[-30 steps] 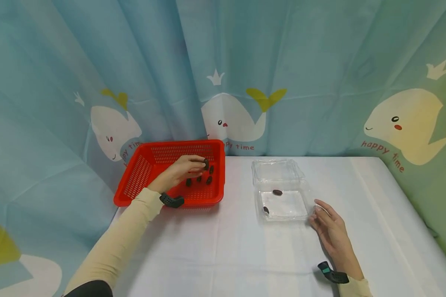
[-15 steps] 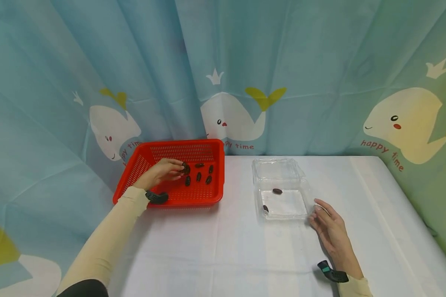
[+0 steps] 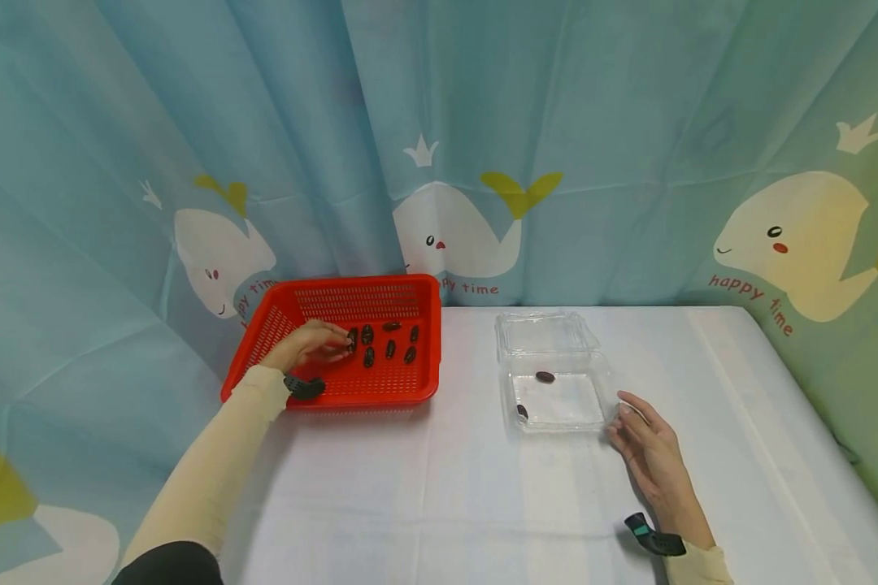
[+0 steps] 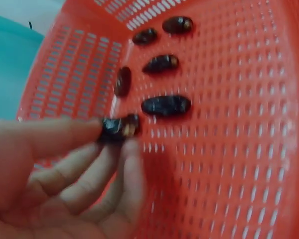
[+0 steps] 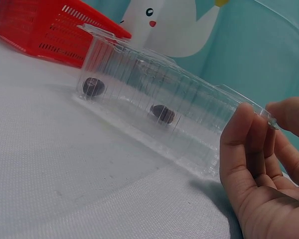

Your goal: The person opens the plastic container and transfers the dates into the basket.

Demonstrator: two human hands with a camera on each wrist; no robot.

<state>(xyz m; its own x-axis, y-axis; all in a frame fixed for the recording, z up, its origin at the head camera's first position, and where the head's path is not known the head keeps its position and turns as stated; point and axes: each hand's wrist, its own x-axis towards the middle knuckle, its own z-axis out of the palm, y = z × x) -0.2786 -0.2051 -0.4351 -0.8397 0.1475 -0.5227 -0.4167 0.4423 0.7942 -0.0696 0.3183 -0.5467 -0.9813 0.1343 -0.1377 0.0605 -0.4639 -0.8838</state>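
Observation:
My left hand [image 3: 310, 343] is inside the red basket [image 3: 380, 396], where thumb and fingertips pinch a dark brown date [image 4: 117, 128]. Several more dates lie on the basket floor just beyond it, the nearest a long dark date [image 4: 166, 105]. At the table's right side my right hand [image 3: 651, 451] grips the corner rim of a hinged clear plastic box [image 5: 154, 94] between thumb and fingers. The box stands with its lid [image 3: 545, 335] folded back, away from me. Inside it are two dates, one date [image 3: 545, 377] near the hinge and another date [image 3: 523, 412] by the left wall.
A white cloth [image 3: 454, 504] covers the table. The basket stands at the back left, with a strip of cloth between it and the box. Behind the table hangs a blue-green curtain [image 3: 615, 236] printed with whales.
My left hand has moved leftward within the basket, from a date at the right past another to the leftmost date. More dates show uncovered on the basket floor. The right hand and box have stayed put.

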